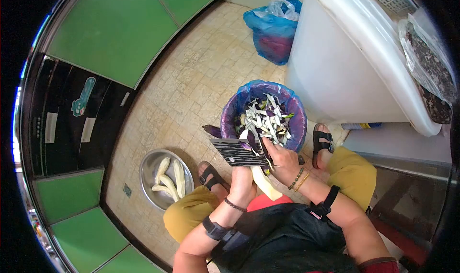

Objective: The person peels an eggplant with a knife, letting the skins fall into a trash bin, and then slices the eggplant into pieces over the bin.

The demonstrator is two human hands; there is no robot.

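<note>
Eggplant (265, 184) in front of me, between my hands, at the bin's near edge: lower part pared pale, purple skin showing farther up by the blade. My right hand (285, 166) is wrapped around the handle of the cleaver (232, 151), its streaked black blade lying across the eggplant. My left hand (243, 177) sits under the blade, next to the eggplant; fingers hidden, so I cannot tell how they grip. Just beyond, bin (299, 105), lined with a blue-purple bag, holding pale and purple peelings (270, 122). To my left, steel bowl (148, 168) on the tiles, peeled eggplants (179, 177) inside. Farther off, blue bag (270, 33).
</note>
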